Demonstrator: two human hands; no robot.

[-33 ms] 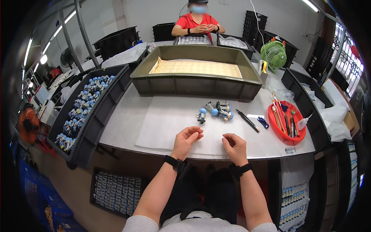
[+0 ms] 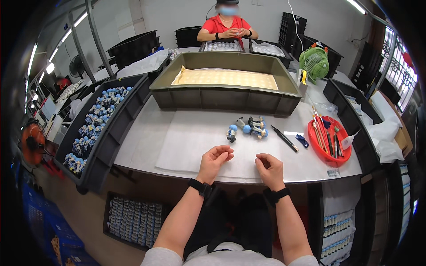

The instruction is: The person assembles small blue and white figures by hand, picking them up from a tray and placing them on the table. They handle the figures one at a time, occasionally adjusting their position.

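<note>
My left hand (image 2: 215,158) rests at the near part of the white sheet (image 2: 186,142), its fingers loosely bent and nothing in them. Across a gap, my right hand (image 2: 270,168) lies near the table's front edge, also loosely curled and empty. Beyond the hands is a small group of blue-headed figurines (image 2: 257,127). One separate figurine (image 2: 231,132) lies closest to my left hand, apart from it. Right of the group lies a black pen-like tool (image 2: 285,138), with a small dark blue piece (image 2: 302,140) beside it.
A large grey-green tray (image 2: 222,98) holding a yellowish sheet stands across the table. On the left is a dark crate (image 2: 98,150) of figurines; on the right, a red bowl (image 2: 341,160) of brushes and a green fan (image 2: 314,62). A person (image 2: 227,29) sits opposite.
</note>
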